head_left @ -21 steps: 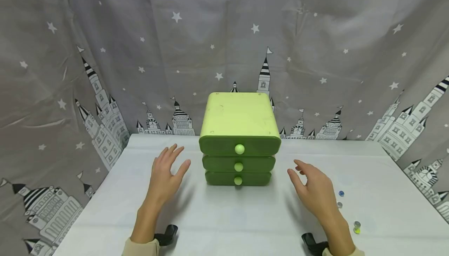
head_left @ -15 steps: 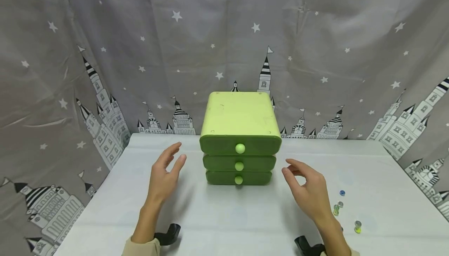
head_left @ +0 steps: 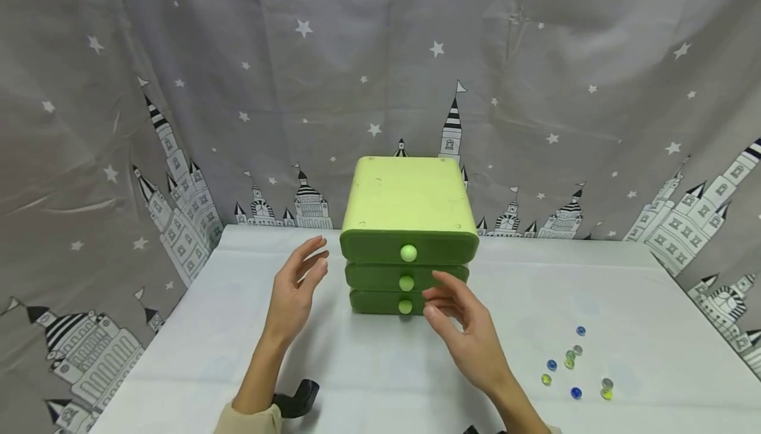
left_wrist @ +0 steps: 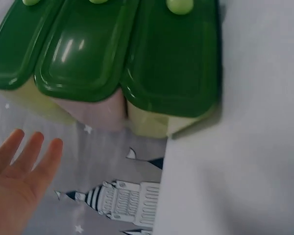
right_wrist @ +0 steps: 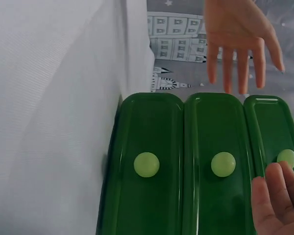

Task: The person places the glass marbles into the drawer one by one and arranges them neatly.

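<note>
A small drawer cabinet (head_left: pixel 410 196) with a light green top stands at the back middle of the white table. Its three dark green drawers (head_left: pixel 380 246) sit flush, each with a round pale green knob (head_left: pixel 408 253). My left hand (head_left: pixel 291 302) hovers left of the cabinet, fingers loosely bent, nothing in it; its spread fingers (left_wrist: pixel 51 156) show in the left wrist view. My right hand (head_left: pixel 470 338) is in front of the cabinet's lower right, overlapping the drawers in the head view. It holds nothing. In the right wrist view its fingers (right_wrist: pixel 277 196) appear near the top drawer's knob (right_wrist: pixel 287 157).
Several small shiny glass-like beads (head_left: pixel 551 365) in blue, green, yellow and clear lie scattered on the table's right side. A grey curtain (head_left: pixel 380 37) printed with castles and stars hangs behind the white table (head_left: pixel 357 381).
My right hand has moved left, from beside the cabinet to in front of its right side, uncovering more beads. My left hand has shifted slightly right, closer to the cabinet.
</note>
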Action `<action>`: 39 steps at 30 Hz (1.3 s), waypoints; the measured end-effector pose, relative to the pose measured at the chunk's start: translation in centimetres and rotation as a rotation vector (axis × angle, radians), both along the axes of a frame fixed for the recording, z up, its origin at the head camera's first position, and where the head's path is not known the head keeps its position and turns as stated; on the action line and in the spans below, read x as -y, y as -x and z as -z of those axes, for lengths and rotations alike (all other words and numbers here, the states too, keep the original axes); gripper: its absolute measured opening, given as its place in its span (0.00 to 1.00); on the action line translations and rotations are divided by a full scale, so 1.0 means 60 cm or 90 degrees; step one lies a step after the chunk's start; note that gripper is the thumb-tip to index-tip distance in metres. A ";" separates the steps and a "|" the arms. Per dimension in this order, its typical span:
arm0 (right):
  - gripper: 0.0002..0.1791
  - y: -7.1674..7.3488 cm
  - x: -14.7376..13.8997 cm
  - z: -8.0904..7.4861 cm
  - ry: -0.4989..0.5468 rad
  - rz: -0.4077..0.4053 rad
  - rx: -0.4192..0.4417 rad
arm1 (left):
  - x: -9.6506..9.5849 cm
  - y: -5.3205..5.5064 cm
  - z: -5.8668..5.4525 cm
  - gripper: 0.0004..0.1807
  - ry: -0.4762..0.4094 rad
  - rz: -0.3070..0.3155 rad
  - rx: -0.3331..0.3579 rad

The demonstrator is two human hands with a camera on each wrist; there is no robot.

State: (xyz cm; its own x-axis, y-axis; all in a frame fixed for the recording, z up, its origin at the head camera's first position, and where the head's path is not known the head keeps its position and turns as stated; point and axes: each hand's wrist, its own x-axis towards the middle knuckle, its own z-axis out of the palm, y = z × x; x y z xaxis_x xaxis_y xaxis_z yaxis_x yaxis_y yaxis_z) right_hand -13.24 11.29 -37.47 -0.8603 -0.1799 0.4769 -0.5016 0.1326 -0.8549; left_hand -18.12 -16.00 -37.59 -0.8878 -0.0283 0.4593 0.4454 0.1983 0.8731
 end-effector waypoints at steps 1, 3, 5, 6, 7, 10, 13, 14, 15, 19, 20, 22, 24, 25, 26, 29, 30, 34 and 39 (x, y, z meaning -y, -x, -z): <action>0.26 0.004 0.001 -0.001 -0.002 -0.006 0.012 | -0.004 0.002 -0.003 0.24 0.005 0.003 -0.002; 0.29 0.012 0.002 -0.003 -0.007 -0.019 0.030 | -0.012 0.009 -0.010 0.25 0.009 0.008 -0.003; 0.30 0.019 0.003 -0.008 -0.014 -0.030 0.045 | -0.019 0.019 -0.017 0.26 0.008 0.010 -0.007; 0.31 0.023 0.004 -0.010 -0.016 -0.036 0.052 | -0.023 0.024 -0.021 0.27 0.010 0.012 -0.008; 0.31 0.027 0.004 -0.013 -0.015 -0.041 0.062 | -0.026 0.029 -0.026 0.28 0.016 0.014 -0.007; 0.31 0.038 0.006 -0.020 0.016 -0.065 0.102 | -0.033 0.044 -0.043 0.29 0.046 0.036 0.000; 0.30 0.048 0.010 -0.027 0.058 -0.096 0.146 | -0.036 0.055 -0.055 0.29 0.088 0.073 0.007; 0.29 0.051 0.011 -0.028 0.067 -0.104 0.157 | -0.036 0.058 -0.056 0.29 0.095 0.086 0.008; 0.29 0.053 0.013 -0.029 0.071 -0.111 0.166 | -0.036 0.060 -0.058 0.28 0.098 0.095 0.010; 0.30 0.061 0.019 -0.032 0.062 -0.127 0.180 | -0.033 0.065 -0.061 0.27 0.083 0.114 0.015; 0.30 0.062 0.020 -0.033 0.060 -0.127 0.183 | -0.032 0.066 -0.062 0.26 0.074 0.114 0.015; 0.30 0.065 0.024 -0.035 0.067 -0.132 0.186 | -0.033 0.069 -0.068 0.26 0.054 0.115 0.015; 0.30 0.066 0.026 -0.036 0.078 -0.133 0.186 | -0.035 0.073 -0.075 0.25 0.042 0.110 0.022; 0.29 0.067 0.027 -0.038 0.083 -0.135 0.186 | -0.036 0.077 -0.079 0.25 0.037 0.108 0.028; 0.29 0.068 0.028 -0.040 0.087 -0.139 0.185 | -0.037 0.080 -0.083 0.25 0.039 0.104 0.038; 0.28 0.071 0.031 -0.043 0.097 -0.152 0.179 | -0.036 0.095 -0.095 0.25 0.048 0.101 0.085; 0.28 0.072 0.032 -0.044 0.097 -0.156 0.177 | -0.035 0.102 -0.099 0.26 0.045 0.108 0.104; 0.27 0.074 0.035 -0.046 0.095 -0.154 0.177 | -0.030 0.133 -0.108 0.32 0.035 0.159 0.177; 0.26 0.074 0.033 -0.049 0.090 -0.144 0.180 | -0.025 0.148 -0.108 0.36 0.055 0.216 0.229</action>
State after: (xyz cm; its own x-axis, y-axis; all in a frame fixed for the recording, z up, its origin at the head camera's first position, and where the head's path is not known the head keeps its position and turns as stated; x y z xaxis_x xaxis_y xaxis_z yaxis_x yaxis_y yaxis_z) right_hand -17.70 9.31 -34.52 -0.9074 -0.3297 0.2606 -0.2466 -0.0843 -0.9654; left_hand -27.01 -14.52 -31.11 -0.9429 0.3139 0.1110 0.1716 0.1724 0.9700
